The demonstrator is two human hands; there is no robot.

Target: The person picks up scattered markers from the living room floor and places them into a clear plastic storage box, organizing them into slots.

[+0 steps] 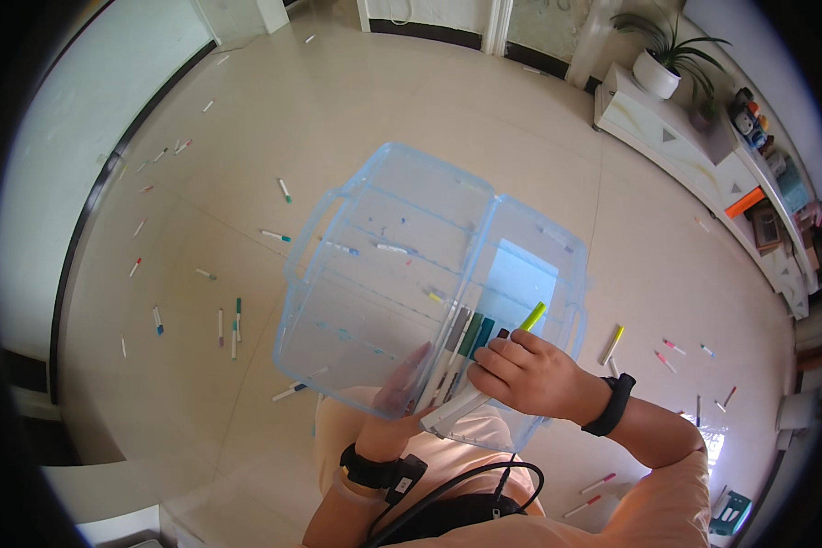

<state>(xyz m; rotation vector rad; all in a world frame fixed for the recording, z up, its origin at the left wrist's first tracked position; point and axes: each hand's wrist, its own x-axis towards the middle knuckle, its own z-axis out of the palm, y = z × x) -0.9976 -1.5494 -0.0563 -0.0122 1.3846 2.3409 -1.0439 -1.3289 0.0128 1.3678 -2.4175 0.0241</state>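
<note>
An open, see-through blue plastic case (397,185) is held over my lap, its two halves spread at the hinge. My left hand (401,404) grips its near edge from below, partly seen through the plastic. In the near part of the right half lies a row of markers (460,335) with grey, green, teal and dark caps. My right hand (524,370) is closed over that row, around a marker with a lime-green cap (534,316). White marker barrels show under its fingers. How many it grasps is hidden.
Loose markers lie scattered over the tiled floor (397,96), several at left (233,332) and several at right (613,346). A low white cabinet (657,127) with a potted plant (657,72) stands at the upper right. A black cable (486,469) crosses my lap.
</note>
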